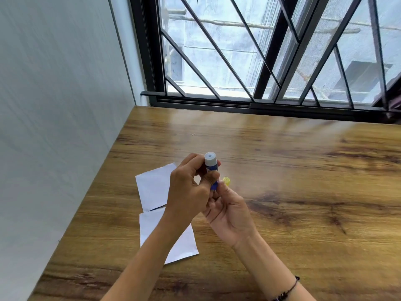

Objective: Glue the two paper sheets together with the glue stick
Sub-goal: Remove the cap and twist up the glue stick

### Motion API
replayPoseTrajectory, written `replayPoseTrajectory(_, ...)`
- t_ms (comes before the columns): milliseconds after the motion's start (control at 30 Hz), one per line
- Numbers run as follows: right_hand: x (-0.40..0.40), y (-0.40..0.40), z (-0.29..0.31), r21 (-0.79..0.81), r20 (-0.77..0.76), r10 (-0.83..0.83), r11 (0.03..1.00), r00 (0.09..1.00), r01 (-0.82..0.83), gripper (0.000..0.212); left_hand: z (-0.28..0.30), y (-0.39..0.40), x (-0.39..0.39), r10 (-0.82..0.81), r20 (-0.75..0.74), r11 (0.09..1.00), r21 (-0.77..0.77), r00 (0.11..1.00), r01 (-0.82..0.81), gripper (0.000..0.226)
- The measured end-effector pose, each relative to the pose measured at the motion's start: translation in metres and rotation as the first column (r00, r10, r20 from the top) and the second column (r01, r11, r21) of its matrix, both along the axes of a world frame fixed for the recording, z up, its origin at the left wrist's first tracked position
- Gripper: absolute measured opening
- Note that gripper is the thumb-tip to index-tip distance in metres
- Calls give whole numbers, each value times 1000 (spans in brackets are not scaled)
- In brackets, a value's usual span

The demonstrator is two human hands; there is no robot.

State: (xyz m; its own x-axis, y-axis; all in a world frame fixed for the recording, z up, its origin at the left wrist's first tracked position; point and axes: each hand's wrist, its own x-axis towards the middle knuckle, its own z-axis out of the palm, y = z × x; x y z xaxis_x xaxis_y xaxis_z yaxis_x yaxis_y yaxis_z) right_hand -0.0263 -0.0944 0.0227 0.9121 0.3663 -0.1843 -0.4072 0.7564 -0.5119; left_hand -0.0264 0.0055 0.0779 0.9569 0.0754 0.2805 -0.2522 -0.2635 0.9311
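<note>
Two white paper sheets lie on the wooden table, the far sheet (153, 187) and the near sheet (184, 246), with corners overlapping and my left forearm crossing them. Above them my left hand (186, 192) grips a glue stick (211, 165) with a blue body and a white end pointing up. My right hand (230, 213), palm up, pinches the stick's lower end with its fingertips. A small yellow cap (226, 181) shows just past those fingertips; I cannot tell whether it is held or lies on the table.
The wooden table (303, 170) stretches to the right and far side. A pale wall runs along its left edge, and a barred window (238, 61) stands behind the far edge. A dark bracelet (288, 292) is on my right wrist.
</note>
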Motion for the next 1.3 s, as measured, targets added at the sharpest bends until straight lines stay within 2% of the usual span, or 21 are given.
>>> replayPoseTrajectory(100, 1, 0, -2, -17, -57, 0, 1000, 998, -1, 38, -1, -1, 0, -2, 6, 1000, 12, 1000, 2, 18)
replayPoseTrajectory(200, 1, 0, -2, -58, -76, 12, 998, 997, -16, 41, -2, -1, 1, -1, 6, 1000, 18, 1000, 1, 18)
replayPoseTrajectory(367, 2, 1, -2, -45, -113, 49, 998, 992, -54, 40, -3, -1, 1, 10, -10, 1000, 18, 1000, -10, 18)
replayPoseTrajectory(533, 2, -3, -2, -8, -2, 13, 1000, 1000, -13, 27, -1, 1, 2, -2, -35, 999, -38, 999, 1, 17)
replayPoseTrajectory(633, 2, -2, -3, -12, -1, -23, 1000, 1000, 23, 21, -1, 0, 2, 1, -37, 1000, -29, 999, -3, 17)
replayPoseTrajectory(800, 4, 2, -6, -43, -87, -6, 999, 996, 2, 36, -3, 0, 2, 3, -32, 1000, -19, 999, -4, 17)
replayPoseTrajectory(967, 3, 1, -6, -27, -80, 53, 998, 995, -55, 41, -5, 1, 2, 8, -39, 1000, -18, 999, -8, 18)
replayPoseTrajectory(1133, 2, -1, -8, -46, 42, 58, 997, 997, -56, 34, -6, 5, 3, 0, -61, 999, -48, 998, -3, 18)
replayPoseTrajectory(1233, 1, -1, -9, -19, 51, 42, 999, 998, -41, 20, -7, 4, 3, 3, -75, 999, -54, 997, -7, 19)
replayPoseTrajectory(1300, 0, -1, -8, -24, 44, 38, 999, 998, -37, 18, -8, 5, 4, 3, -82, 998, -60, 997, -8, 20)
